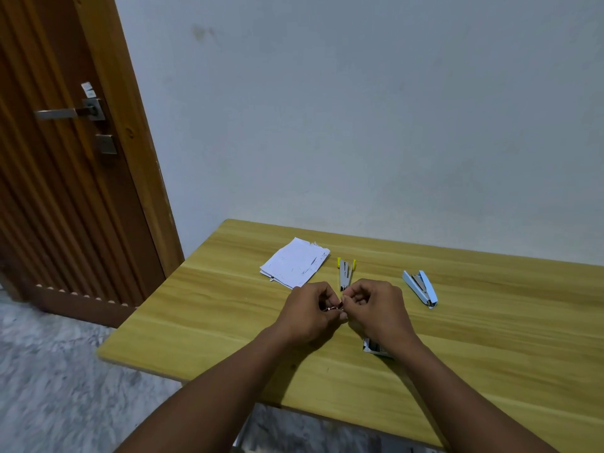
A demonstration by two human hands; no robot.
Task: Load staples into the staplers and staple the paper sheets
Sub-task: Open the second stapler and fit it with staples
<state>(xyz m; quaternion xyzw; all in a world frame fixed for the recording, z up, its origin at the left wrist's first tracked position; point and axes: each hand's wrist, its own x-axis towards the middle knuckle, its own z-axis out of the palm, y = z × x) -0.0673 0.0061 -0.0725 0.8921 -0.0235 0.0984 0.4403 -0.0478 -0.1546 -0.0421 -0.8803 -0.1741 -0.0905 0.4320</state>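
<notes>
My left hand (309,313) and my right hand (376,310) meet above the middle of the wooden table (228,305), fingers curled. Between their fingertips they pinch a small strip of staples (335,308). Just behind the hands a yellow stapler (345,273) lies opened out flat. A light blue stapler (420,288), also open, lies to the right. A stack of white paper sheets (294,263) lies behind and left of my left hand. A small staple box (376,348) peeks out under my right wrist.
The table stands against a pale wall (359,125). A brown wooden door (65,158) with a metal handle is at the left. Grey patterned floor (49,371) shows beyond the table's left edge.
</notes>
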